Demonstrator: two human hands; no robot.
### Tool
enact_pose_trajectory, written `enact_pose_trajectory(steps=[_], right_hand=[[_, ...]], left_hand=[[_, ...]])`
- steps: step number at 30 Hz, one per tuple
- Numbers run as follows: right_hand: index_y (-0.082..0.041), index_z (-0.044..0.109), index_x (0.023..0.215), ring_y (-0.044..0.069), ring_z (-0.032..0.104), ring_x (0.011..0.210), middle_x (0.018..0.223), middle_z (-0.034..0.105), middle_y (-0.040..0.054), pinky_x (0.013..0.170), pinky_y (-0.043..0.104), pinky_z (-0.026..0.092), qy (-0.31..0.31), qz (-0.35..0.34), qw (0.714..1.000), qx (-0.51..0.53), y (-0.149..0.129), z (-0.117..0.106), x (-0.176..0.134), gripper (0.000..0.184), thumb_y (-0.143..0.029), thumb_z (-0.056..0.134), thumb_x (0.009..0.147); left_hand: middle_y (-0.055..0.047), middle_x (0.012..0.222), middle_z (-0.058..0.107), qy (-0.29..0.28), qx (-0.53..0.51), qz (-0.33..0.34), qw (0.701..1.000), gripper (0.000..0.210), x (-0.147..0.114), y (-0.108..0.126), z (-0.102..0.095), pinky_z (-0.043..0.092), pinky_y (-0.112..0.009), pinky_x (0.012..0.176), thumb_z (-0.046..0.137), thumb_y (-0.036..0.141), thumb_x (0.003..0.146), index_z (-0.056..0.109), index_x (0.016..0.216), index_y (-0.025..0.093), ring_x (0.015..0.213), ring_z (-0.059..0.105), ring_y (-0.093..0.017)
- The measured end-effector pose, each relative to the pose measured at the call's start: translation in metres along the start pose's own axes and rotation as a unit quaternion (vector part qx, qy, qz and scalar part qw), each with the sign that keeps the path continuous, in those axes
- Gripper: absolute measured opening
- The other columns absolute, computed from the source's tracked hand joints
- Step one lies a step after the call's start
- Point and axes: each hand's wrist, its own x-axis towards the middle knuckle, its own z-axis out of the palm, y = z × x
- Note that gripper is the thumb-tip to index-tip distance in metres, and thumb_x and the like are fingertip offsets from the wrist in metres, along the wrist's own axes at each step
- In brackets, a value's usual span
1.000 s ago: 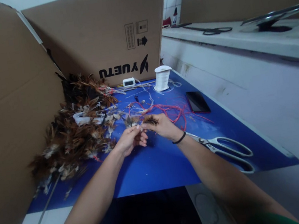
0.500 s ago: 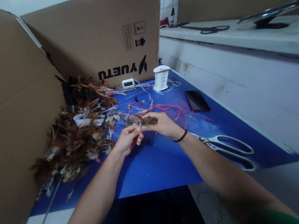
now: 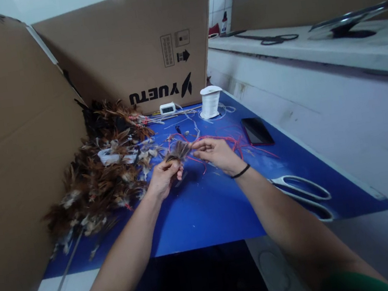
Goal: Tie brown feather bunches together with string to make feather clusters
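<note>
In the head view, the left hand (image 3: 165, 175) holds a small bunch of feathers (image 3: 180, 151) between its thumb and fingers, above the blue desk (image 3: 204, 217). The feathers spread upward toward the right hand (image 3: 219, 154). The fingers of this right hand are bent and close together, near the feather tips; whether they pinch something, I cannot tell. Red strings (image 3: 230, 139) lie behind the right hand, and the scissors (image 3: 280, 182) are partly covered by the right forearm. On the left side rests a large heap of brown feathers (image 3: 97, 179).
</note>
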Motion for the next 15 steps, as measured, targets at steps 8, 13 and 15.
enact_pose_trajectory(steps=[8, 13, 15], right_hand=[[-0.014, 0.066, 0.075, 0.010, 0.053, 0.058, 0.067, 0.065, 0.0024, 0.058, 0.025, 0.042, 0.040, -0.071, 0.979, -0.188, 0.009, -0.014, 0.006, 0.014, -0.028, 0.064, 0.070], [-0.016, 0.067, 0.074, 0.012, 0.055, 0.064, 0.073, 0.063, 0.0030, 0.063, 0.025, 0.040, -0.033, -0.130, 0.904, -0.405, 0.019, -0.008, 0.003, 0.009, -0.013, 0.059, 0.073], [-0.016, 0.067, 0.076, 0.013, 0.055, 0.067, 0.076, 0.063, 0.0038, 0.065, 0.025, 0.040, -0.055, -0.144, 0.885, -0.439, 0.021, -0.005, 0.002, 0.010, -0.012, 0.059, 0.073]], left_hand=[[0.001, 0.058, 0.056, 0.066, -0.052, 0.072, 0.994, 0.031, 0.005, 0.005, -0.004, 0.041, -0.018, 0.045, 0.080, 0.034, 0.057, 0.058, 0.059, 0.012, 0.047, 0.049, -0.005], [0.001, 0.059, 0.055, 0.080, -0.077, 0.093, 0.989, 0.028, 0.008, 0.006, -0.009, 0.041, -0.018, 0.045, 0.079, 0.033, 0.059, 0.059, 0.064, 0.014, 0.048, 0.049, -0.005], [0.001, 0.060, 0.055, 0.084, -0.085, 0.093, 0.988, 0.028, 0.008, 0.006, -0.010, 0.041, -0.018, 0.045, 0.079, 0.034, 0.060, 0.059, 0.065, 0.014, 0.049, 0.049, -0.005]])
